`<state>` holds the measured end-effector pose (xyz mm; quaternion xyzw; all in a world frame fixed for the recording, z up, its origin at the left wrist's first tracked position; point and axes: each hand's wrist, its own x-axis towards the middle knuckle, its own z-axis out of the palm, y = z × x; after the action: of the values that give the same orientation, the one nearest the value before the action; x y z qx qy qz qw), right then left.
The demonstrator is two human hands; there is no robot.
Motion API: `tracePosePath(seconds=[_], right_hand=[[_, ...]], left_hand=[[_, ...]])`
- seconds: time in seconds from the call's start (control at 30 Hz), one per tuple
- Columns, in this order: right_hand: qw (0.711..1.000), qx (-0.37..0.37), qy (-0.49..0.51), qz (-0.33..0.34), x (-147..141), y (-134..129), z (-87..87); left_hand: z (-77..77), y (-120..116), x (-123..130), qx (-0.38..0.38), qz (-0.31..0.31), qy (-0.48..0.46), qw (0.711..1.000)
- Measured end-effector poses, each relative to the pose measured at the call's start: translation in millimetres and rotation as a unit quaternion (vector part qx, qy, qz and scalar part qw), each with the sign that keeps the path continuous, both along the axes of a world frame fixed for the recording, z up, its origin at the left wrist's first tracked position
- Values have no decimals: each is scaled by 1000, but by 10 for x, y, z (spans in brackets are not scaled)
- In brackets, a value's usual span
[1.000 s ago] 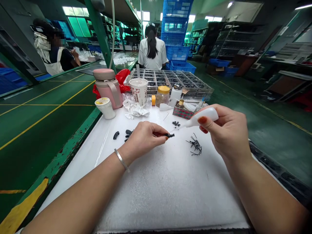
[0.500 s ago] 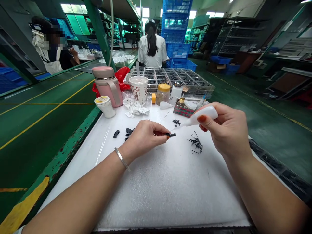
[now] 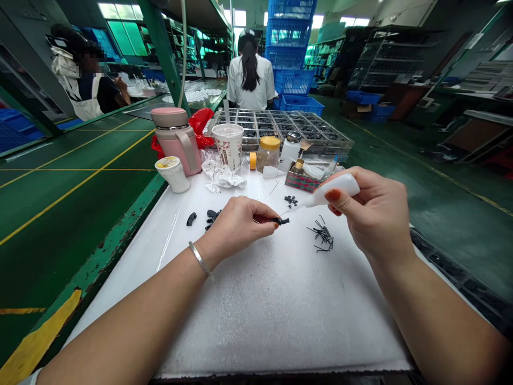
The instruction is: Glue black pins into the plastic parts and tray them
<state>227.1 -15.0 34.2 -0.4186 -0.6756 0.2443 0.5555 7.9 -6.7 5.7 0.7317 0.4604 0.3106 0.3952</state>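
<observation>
Between thumb and fingers, my left hand (image 3: 240,227) pinches a small black part (image 3: 282,221) above the white work surface (image 3: 256,321). My right hand (image 3: 372,214) is closed round a white squeeze bottle (image 3: 334,192), whose thin nozzle points down and left to the black part. Whether the tip touches the part is too small to tell. Thin black pins (image 3: 321,237) lie scattered below the bottle. A little pile of tiny black rings (image 3: 290,201) is behind the nozzle. More black pieces (image 3: 191,219) lie left of my left hand, some partly hidden by it.
Along the back stand a pink thermos (image 3: 176,141), a white tub (image 3: 173,175), a lidded cup (image 3: 228,145), crumpled tissue (image 3: 222,179), a yellow-lidded jar (image 3: 268,153) and a small box (image 3: 302,182). Behind them is a compartment tray (image 3: 332,143). Two people sit farther off.
Both hands hold nearly the same pose, and the bottle has shifted only very slightly. At the far left, the seated person's head has turned a little.
</observation>
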Motion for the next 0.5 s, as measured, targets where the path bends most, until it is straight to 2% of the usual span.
tracePosePath(seconds=[0.5], right_hand=[[1000,7,-14,-11,4,-6,3]], left_hand=[[-10,5,-2,-3,-4,-2,1000]])
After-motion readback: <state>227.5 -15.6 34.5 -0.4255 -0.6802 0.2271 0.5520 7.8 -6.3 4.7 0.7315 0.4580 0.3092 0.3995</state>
